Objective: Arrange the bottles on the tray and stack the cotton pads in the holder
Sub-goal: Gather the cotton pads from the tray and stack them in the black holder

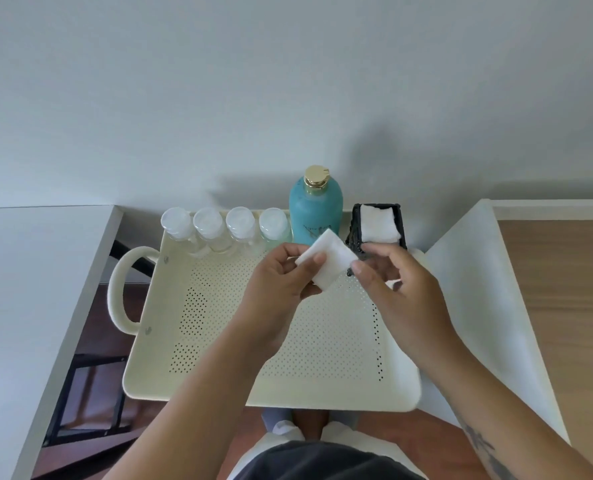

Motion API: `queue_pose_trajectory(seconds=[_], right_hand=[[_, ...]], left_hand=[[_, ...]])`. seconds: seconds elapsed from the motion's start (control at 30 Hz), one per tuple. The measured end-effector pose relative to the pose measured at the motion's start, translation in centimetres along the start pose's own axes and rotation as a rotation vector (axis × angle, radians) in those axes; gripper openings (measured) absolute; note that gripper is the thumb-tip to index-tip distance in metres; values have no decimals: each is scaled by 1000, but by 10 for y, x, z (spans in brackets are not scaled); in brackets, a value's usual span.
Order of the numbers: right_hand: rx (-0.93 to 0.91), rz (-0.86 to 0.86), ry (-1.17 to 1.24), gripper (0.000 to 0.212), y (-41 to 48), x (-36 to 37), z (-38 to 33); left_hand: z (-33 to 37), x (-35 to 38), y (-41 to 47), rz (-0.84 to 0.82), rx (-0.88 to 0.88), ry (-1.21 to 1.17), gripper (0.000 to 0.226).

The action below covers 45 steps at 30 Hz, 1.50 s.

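A cream perforated tray (218, 341) with a loop handle lies below me. Along its far edge stand several small clear bottles (207, 227) and a tall teal bottle (315, 211) with a gold cap. A black holder (353, 237) at the far right corner has white cotton pads (379, 224) stacked inside. My left hand (274, 289) pinches a small stack of white cotton pads (326, 261) above the tray. My right hand (399, 289) touches the stack's right edge with curled fingers, just in front of the holder.
A white surface (28, 289) lies to the left and a white panel (489, 306) to the right, with wood flooring (572, 306) beyond. A pale wall rises behind the tray. My feet show under the tray's near edge.
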State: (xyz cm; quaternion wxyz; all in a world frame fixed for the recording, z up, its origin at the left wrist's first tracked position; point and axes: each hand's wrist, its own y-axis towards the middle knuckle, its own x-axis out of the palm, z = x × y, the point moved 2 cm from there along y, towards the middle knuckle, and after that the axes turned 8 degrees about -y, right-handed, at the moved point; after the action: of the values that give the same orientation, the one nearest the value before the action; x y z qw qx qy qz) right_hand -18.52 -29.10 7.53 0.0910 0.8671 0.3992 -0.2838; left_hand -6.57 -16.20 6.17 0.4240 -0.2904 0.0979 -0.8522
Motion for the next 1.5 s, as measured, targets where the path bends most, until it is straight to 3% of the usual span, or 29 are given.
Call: queue_pose_trajectory(seconds=[0.07, 0.17, 0.37, 0.47, 0.63, 0.77, 0.87, 1.0, 1.13, 1.23, 1.33, 1.5], right_hand=[[110, -108, 176, 31, -2, 5, -1], [176, -116, 310, 20, -1, 6, 0], [133, -26, 273, 2, 16, -9, 3], [83, 29, 159, 9, 37, -27, 6], [54, -86, 3, 12, 75, -45, 11], [36, -69, -121, 10, 93, -44, 17], [16, -27, -196, 12, 100, -39, 20], [-41, 0, -312, 15, 102, -29, 21], [-40, 177, -353, 28, 92, -26, 23], [-205, 270, -431, 28, 73, -24, 21], [-370, 221, -556, 31, 53, -16, 21], [-367, 13, -881, 58, 23, 14, 27]], left_hand=[[-3, 6, 1, -26, -34, -93, 22], [-8, 9, 2, -47, -61, -135, 26], [-15, -7, 1, 1, -94, 24, 38], [-21, -31, 3, 137, -54, 295, 26], [-36, -83, 3, 343, 56, 792, 15], [-59, -113, -2, 319, 163, 1172, 35], [-74, -125, -3, 319, 146, 1380, 57], [-92, -136, 2, 291, 91, 1489, 73], [-105, -144, 6, 281, 60, 1541, 75], [-110, -145, 11, 277, 62, 1564, 75], [-111, -145, 15, 271, 59, 1582, 75], [-112, -145, 15, 267, 60, 1589, 75]])
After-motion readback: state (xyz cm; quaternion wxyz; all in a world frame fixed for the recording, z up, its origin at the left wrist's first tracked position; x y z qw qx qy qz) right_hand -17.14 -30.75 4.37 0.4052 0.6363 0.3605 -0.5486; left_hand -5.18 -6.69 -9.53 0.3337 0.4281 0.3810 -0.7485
